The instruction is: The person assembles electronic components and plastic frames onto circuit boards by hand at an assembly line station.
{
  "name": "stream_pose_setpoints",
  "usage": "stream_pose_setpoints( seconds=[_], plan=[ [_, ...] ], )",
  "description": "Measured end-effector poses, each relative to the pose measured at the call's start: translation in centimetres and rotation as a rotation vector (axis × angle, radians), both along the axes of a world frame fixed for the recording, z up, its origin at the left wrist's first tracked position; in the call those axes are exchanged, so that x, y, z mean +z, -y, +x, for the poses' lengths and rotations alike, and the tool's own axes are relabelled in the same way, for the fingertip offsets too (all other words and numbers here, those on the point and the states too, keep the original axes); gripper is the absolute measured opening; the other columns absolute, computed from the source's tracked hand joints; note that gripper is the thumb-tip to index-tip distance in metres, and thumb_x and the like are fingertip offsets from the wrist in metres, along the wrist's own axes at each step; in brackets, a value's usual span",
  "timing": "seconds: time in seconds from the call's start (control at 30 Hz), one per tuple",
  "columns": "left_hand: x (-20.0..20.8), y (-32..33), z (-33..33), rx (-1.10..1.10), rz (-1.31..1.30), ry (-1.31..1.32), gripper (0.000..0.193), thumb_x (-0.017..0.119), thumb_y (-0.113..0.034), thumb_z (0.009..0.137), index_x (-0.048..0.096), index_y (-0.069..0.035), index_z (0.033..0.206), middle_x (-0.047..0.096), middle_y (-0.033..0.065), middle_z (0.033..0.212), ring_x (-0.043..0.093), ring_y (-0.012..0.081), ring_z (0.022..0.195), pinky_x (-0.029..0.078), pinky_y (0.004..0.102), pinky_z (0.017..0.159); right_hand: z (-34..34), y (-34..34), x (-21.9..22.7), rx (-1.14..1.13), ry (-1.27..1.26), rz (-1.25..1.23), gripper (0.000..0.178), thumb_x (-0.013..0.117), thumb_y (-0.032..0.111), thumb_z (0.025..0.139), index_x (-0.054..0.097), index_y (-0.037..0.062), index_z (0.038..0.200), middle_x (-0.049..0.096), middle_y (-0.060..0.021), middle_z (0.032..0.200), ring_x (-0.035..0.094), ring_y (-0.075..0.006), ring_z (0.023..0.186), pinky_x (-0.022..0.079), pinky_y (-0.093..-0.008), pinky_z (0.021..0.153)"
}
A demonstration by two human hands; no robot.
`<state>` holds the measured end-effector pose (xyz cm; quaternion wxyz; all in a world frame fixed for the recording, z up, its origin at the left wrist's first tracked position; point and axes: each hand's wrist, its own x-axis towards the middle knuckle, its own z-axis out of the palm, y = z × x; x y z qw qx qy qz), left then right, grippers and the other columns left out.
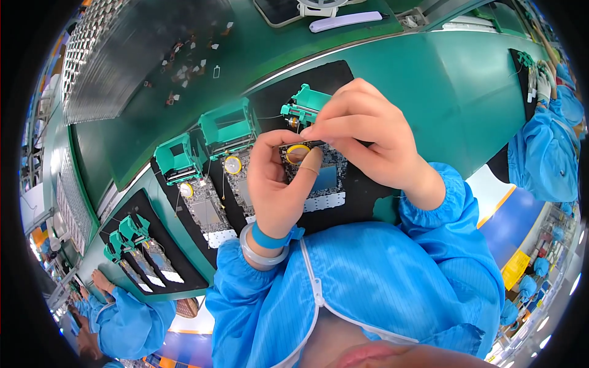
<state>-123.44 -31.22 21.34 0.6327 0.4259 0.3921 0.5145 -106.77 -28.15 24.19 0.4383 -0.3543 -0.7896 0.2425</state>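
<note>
Over the right-hand circuit board (331,178), my two hands meet at the fingertips. My right hand (380,135) is closed in a pinch, its thumb and forefinger hiding whatever is between them. Curled beside it, my left hand (276,184) has thumb and forefinger drawn together round something thin and dark that I cannot make out. A round coin cell with a yellow rim (297,154) shows between the left thumb and forefinger. Just beyond the fingertips sits a green plastic frame (310,101), partly covered by the right hand. A blue strap (270,240) circles my left wrist.
To the left lie two more boards, a middle one (241,184) and a left one (207,208), with green frames (227,126) beyond them. Black mats (340,70) lie underneath. Small scraps (184,73) are scattered beyond. A white-handled tool (345,21) lies farther back. Co-workers sit on both sides.
</note>
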Motion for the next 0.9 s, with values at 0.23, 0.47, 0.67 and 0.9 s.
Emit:
stream_pose_setpoints(
  seconds=[0.23, 0.47, 0.67, 0.9],
  plan=[
    [0.03, 0.16, 0.05, 0.011, -0.018, 0.026, 0.030, 0.063, 0.008, 0.079, 0.047, -0.001, 0.103, 0.055, 0.0038, 0.091, 0.052, 0.0066, 0.082, 0.043, 0.0180, 0.070, -0.28, 0.14, -0.22, -0.028, 0.047, 0.051, 0.029, 0.062, -0.005, 0.068, 0.069, 0.0080, 0.094, 0.060, -0.0049, 0.085, 0.053, -0.0216, 0.079, 0.043, -0.0307, 0.066],
    [-0.02, 0.12, 0.07, 0.013, -0.015, 0.030, 0.030, 0.063, 0.009, 0.079, 0.046, -0.001, 0.102, 0.056, 0.0041, 0.090, 0.053, 0.0067, 0.083, 0.043, 0.0181, 0.070, -0.22, 0.09, -0.22, -0.023, 0.036, 0.040, 0.028, 0.063, -0.005, 0.068, 0.069, 0.0069, 0.093, 0.060, -0.0052, 0.084, 0.053, -0.0216, 0.079, 0.042, -0.0309, 0.066],
    [0.02, 0.10, 0.16, 0.006, -0.016, 0.028, 0.030, 0.063, 0.009, 0.078, 0.047, -0.001, 0.102, 0.056, 0.0044, 0.090, 0.053, 0.0069, 0.084, 0.043, 0.0185, 0.072, -0.40, 0.07, -0.34, -0.043, -0.006, 0.010, 0.026, 0.064, -0.006, 0.070, 0.069, 0.0066, 0.092, 0.061, -0.0055, 0.082, 0.052, -0.0214, 0.077, 0.042, -0.0305, 0.065],
    [0.21, 0.03, 0.06, 0.022, -0.032, 0.036, 0.027, 0.062, 0.008, 0.080, 0.047, -0.001, 0.101, 0.055, 0.0033, 0.088, 0.053, 0.0066, 0.083, 0.042, 0.0181, 0.072, -0.12, 0.30, -0.15, 0.047, -0.080, -0.152, 0.036, 0.059, -0.010, 0.068, 0.063, 0.0017, 0.102, 0.060, -0.0059, 0.082, 0.052, -0.0208, 0.079, 0.041, -0.0315, 0.072]
  ],
)
